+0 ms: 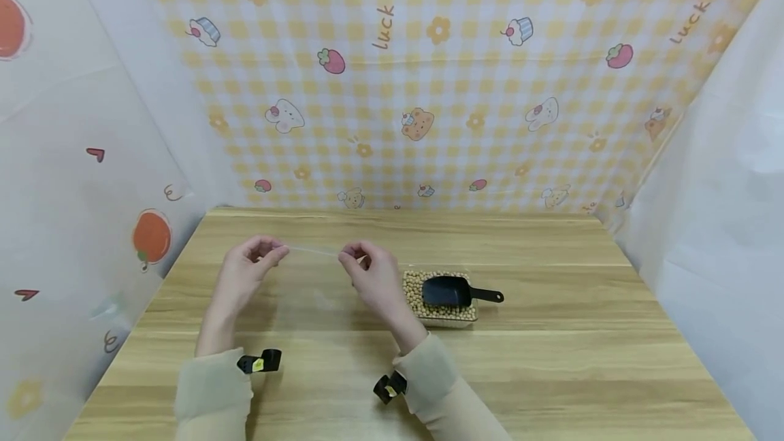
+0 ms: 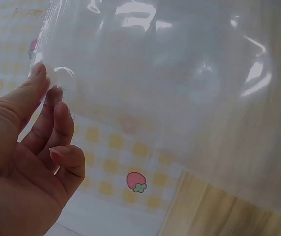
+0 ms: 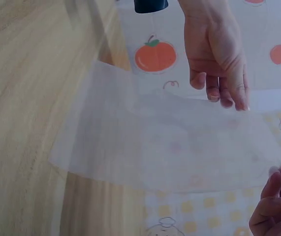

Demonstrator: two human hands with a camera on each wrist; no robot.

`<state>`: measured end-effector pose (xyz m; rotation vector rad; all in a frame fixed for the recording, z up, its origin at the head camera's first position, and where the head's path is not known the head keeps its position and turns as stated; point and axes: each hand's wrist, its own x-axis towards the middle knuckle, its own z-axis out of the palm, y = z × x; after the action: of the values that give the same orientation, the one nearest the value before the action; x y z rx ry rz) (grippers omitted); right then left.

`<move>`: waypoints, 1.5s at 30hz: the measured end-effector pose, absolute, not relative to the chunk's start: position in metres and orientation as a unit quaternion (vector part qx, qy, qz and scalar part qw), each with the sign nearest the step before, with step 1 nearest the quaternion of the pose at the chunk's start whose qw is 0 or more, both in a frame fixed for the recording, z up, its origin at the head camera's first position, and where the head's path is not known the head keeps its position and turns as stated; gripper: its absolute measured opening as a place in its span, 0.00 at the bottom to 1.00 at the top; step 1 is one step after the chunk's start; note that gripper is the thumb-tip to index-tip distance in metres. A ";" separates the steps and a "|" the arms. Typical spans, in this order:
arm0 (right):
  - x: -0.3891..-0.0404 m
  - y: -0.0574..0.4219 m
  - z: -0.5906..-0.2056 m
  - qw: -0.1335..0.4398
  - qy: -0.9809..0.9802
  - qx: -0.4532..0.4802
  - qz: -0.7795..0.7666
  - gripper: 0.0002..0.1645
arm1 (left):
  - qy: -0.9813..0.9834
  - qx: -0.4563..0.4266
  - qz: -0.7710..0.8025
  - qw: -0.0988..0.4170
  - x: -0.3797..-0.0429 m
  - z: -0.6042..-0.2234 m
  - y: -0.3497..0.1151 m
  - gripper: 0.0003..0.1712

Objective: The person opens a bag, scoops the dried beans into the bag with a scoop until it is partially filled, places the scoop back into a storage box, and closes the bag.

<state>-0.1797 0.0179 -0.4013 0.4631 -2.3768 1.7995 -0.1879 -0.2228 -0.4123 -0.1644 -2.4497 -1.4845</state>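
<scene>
A clear, thin plastic bag [image 3: 194, 142] hangs between the two hands above the table. At one upper corner, my left hand [image 1: 248, 267] pinches its edge between thumb and fingertips. The opposite upper corner is pinched by my right hand [image 1: 373, 278], and the edge between them runs nearly straight. In the left wrist view the see-through sheet [image 2: 155, 88] fills much of the picture, with bright glints on it. To the right of my right hand stands a clear box of pale dried beans [image 1: 413, 291], and a black scoop [image 1: 447, 291] lies on the beans.
The scoop's handle [image 1: 488, 295] sticks out past the box's right side. The wood-grain table [image 1: 551, 359] ends at a yellow checked backdrop [image 1: 441, 87]. White sheets [image 1: 710, 155] stand at both sides. Each sleeve carries a small black wrist camera [image 1: 260, 361].
</scene>
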 end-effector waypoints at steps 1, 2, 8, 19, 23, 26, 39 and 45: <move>-0.178 0.020 -0.400 0.069 -0.785 0.162 0.593 0.05 | -0.844 -0.060 -0.515 0.138 -0.187 -0.411 -0.222 0.13; -0.177 0.022 -0.400 0.076 -0.787 0.168 0.589 0.05 | -0.842 -0.061 -0.517 0.140 -0.185 -0.410 -0.221 0.12; -0.168 0.032 -0.395 0.107 -0.787 0.217 0.568 0.06 | -0.834 -0.053 -0.530 0.147 -0.177 -0.404 -0.213 0.13; -0.158 0.048 -0.388 0.137 -0.769 0.242 0.576 0.08 | -0.812 -0.057 -0.555 0.171 -0.162 -0.391 -0.199 0.11; -0.158 0.053 -0.388 0.163 -0.765 0.251 0.571 0.07 | -0.803 -0.054 -0.568 0.173 -0.158 -0.385 -0.189 0.10; -0.158 0.056 -0.388 0.194 -0.762 0.264 0.558 0.07 | -0.796 -0.056 -0.577 0.176 -0.162 -0.387 -0.184 0.11; -0.158 0.057 -0.389 0.277 -0.747 0.310 0.519 0.04 | -0.776 -0.033 -0.601 0.188 -0.162 -0.384 -0.173 0.15; -0.157 0.055 -0.387 0.330 -0.742 0.331 0.481 0.03 | -0.793 -0.010 -0.573 0.209 -0.156 -0.372 -0.158 0.10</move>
<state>-0.1569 0.0553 -0.3870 0.8646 -1.9409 1.2577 -0.1555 -0.1582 -0.3724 -0.0286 -2.2062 -1.5931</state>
